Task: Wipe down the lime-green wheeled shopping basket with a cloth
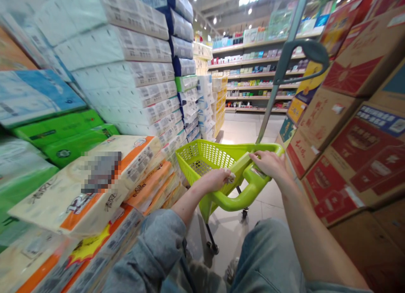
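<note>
A lime-green shopping cart (186, 155) with a perforated basket stands in front of my knees, its looped handle (234, 203) toward me. My left hand (217, 179) is closed at the near side of the basket, with a small crumpled whitish piece (232, 177) at its fingertips, perhaps tissue. A pale green bar (239, 165) runs between my two hands. My right hand (268, 163) curls over the cart's right side near the base of the handle, its fingertips at the far end of that bar.
Tissue packs (126, 174) are stacked close on the left, with tall white paper stacks (139, 44) beyond. Red and brown cartons (341, 158) line the right. A metal pole with a dark grey grip (284, 58) rises behind the cart. Filled shelves (262, 75) stand across the aisle floor (237, 126).
</note>
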A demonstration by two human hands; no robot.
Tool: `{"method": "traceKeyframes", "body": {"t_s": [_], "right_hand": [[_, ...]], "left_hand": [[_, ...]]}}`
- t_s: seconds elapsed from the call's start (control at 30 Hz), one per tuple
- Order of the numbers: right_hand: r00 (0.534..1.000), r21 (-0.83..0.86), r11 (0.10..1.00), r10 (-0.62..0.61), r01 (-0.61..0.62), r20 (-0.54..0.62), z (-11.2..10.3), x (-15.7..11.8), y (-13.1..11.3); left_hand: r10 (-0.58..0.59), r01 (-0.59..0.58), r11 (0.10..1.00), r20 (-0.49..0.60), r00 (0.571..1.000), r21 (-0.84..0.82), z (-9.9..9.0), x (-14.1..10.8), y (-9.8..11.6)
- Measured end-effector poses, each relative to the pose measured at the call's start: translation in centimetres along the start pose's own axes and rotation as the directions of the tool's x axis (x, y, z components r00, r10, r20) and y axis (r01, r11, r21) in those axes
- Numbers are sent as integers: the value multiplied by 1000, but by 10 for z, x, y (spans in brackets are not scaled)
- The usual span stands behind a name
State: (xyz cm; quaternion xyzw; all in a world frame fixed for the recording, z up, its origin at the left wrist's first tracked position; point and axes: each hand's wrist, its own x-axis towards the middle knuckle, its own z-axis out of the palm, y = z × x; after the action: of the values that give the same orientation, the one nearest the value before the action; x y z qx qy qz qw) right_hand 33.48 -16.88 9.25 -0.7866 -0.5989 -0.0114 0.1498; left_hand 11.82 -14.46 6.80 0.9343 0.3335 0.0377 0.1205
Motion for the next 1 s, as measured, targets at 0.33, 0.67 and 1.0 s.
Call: {"method": "traceKeyframes", "body": {"t_s": [0.33, 0.67, 1.0], "right_hand": [[992, 95, 988, -122, 121, 11, 0, 9, 26], [990, 154, 978, -141, 140, -8, 0, 17, 36], [990, 155, 978, -141, 139, 0, 0, 19, 34]], "left_hand": [[182, -187, 974, -48, 982, -129, 27, 39, -4], [189, -189, 982, 29, 982, -15, 40, 115, 1], [199, -197, 979, -28, 980, 56, 38, 175, 1]]}}
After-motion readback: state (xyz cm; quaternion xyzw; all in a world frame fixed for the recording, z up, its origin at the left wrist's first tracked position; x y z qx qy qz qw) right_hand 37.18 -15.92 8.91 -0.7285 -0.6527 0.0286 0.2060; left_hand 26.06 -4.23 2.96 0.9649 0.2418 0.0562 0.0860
